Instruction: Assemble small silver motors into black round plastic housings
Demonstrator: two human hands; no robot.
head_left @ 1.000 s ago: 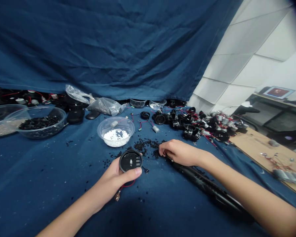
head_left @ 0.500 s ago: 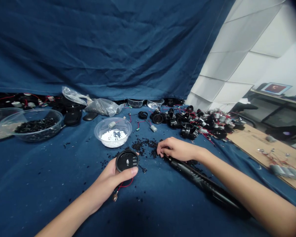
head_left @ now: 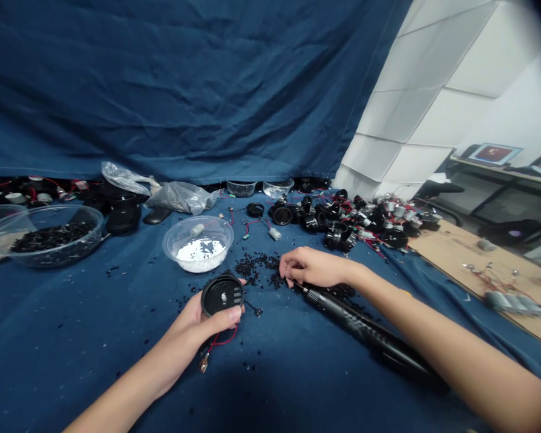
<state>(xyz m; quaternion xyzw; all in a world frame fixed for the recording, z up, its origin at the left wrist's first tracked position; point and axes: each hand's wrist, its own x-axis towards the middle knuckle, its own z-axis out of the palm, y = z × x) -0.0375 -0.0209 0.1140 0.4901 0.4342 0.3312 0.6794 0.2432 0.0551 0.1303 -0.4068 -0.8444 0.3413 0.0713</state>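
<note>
Black round housing [head_left: 222, 295], face up, clamped in left grip [head_left: 193, 322], right grip [head_left: 315, 267] closure unclear

Left hand [head_left: 192, 319] has a round black plastic disc [head_left: 222, 295] pinched at its rim, face up, with a little silver pin in the middle and small slots beside it. A red wire [head_left: 223, 343] trails toward 7 o'clock, ending in a small metal terminal [head_left: 204, 363]. Right hand [head_left: 313, 267] sits over the nose of a long black electric screwdriver [head_left: 365, 328], whose body runs toward 4 o'clock, with loose black granules [head_left: 256, 269] at 9 o'clock.
</note>
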